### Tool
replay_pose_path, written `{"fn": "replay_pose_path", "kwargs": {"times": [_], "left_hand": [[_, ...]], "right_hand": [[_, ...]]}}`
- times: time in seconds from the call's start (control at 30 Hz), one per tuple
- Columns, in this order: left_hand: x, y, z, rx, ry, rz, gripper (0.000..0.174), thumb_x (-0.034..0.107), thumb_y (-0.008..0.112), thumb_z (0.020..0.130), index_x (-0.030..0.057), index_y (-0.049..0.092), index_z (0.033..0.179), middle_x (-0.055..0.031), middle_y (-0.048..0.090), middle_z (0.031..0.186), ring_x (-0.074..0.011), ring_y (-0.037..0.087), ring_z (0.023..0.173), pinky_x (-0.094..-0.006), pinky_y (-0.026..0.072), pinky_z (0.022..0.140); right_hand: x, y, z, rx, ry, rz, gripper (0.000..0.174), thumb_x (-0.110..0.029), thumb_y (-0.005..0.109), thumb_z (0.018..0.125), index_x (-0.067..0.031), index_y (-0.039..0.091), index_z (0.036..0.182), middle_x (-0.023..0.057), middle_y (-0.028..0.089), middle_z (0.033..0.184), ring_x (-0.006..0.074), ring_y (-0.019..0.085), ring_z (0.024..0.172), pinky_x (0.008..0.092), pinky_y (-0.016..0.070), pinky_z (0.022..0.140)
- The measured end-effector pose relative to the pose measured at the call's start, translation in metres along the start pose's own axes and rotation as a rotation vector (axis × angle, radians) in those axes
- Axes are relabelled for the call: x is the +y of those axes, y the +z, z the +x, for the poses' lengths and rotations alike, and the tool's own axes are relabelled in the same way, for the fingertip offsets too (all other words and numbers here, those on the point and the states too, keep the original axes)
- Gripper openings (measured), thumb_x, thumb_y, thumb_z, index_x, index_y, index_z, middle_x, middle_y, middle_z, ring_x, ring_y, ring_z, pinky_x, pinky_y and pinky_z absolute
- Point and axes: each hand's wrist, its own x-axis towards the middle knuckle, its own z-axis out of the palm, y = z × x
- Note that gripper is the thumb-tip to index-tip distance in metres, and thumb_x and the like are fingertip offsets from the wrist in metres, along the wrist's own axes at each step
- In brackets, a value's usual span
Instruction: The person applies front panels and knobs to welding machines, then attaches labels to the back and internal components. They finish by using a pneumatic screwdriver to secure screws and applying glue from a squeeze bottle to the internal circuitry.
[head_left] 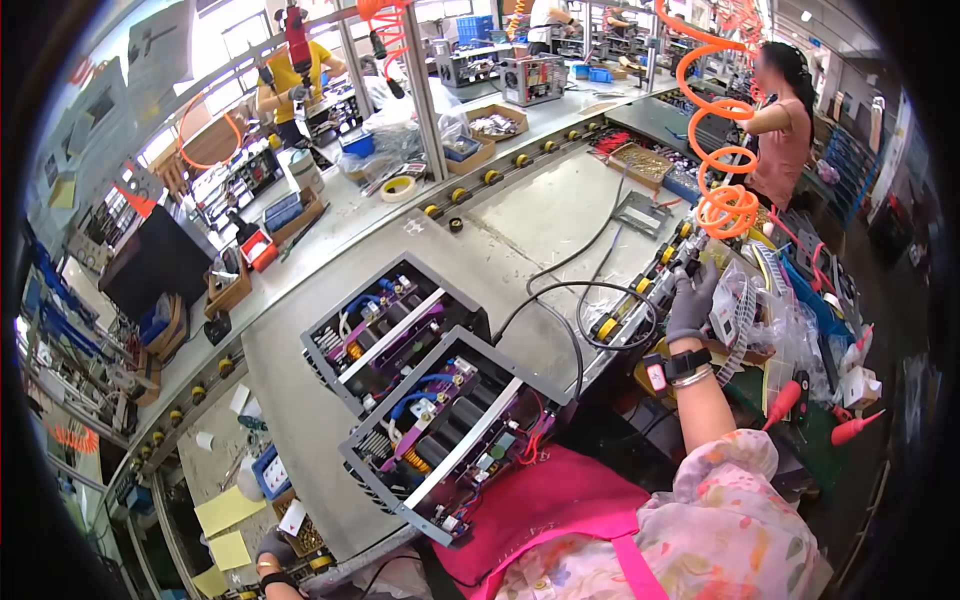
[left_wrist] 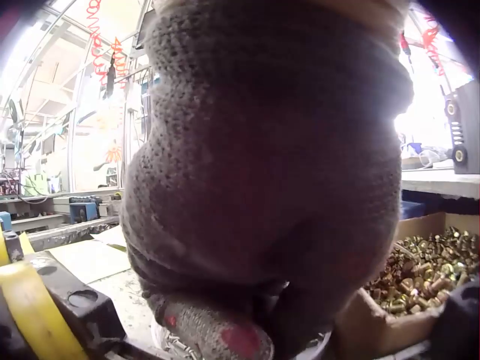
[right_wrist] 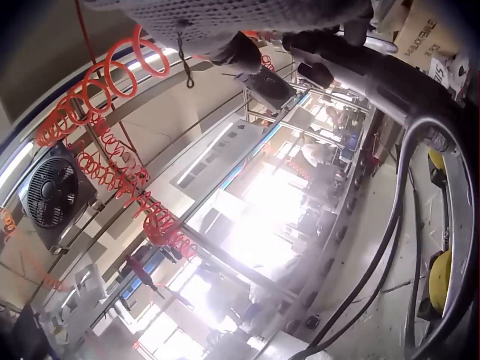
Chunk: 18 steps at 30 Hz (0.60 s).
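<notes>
My gloved right hand [head_left: 692, 302] is at the right end of the roller rail and grips a black corded tool [right_wrist: 375, 79]. Its thick cable [right_wrist: 390, 232] loops down over the bench. The gloved left hand [left_wrist: 270, 165] points down at the lower left, its fingertips hidden in a round container with small screws [left_wrist: 176, 346]. Beside it stands a cardboard box of brass-coloured screws [left_wrist: 427, 270]. Two open grey metal cases with circuit boards and wiring are on the bench in front of me, a nearer case [head_left: 455, 430] overlapping a farther case [head_left: 390, 325].
Yellow-wheeled roller rails [head_left: 490, 178] edge the bench. An orange coiled hose [head_left: 728, 210] hangs near the right hand, above plastic bags [head_left: 765, 310] and red-handled tools [head_left: 785, 402]. Yellow paper sheets [head_left: 230, 510] lie at the left. A person [head_left: 785, 150] stands at the far right.
</notes>
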Motion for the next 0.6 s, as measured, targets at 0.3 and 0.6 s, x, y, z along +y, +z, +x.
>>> {"fn": "replay_pose_path", "kwargs": {"times": [0.3,0.6], "left_hand": [[-0.003,-0.003,0.004,0.033,-0.248,-0.050,0.021,0.019,0.073,0.068,-0.0002,0.066,0.067,-0.0123,0.064,0.057,-0.0209,0.067,0.054,-0.0354,0.0543,0.054],[-0.025,0.005,0.011,0.054,-0.270,-0.204,0.015,0.010,0.065,0.078,-0.0013,0.065,0.069,-0.0143,0.064,0.060,-0.0222,0.062,0.047,-0.0359,0.0516,0.046]], "right_hand": [[-0.011,0.006,-0.009,-0.025,-0.229,-0.418,0.069,-0.003,0.071,0.065,-0.0064,0.048,0.130,0.0164,0.052,0.108,0.0312,0.048,0.104,0.0372,0.0449,0.086],[-0.018,0.003,-0.011,-0.122,-0.320,-0.621,0.086,-0.010,0.072,0.064,-0.0091,0.035,0.141,0.0203,0.052,0.116,0.0388,0.050,0.104,0.0469,0.0413,0.093]]}}
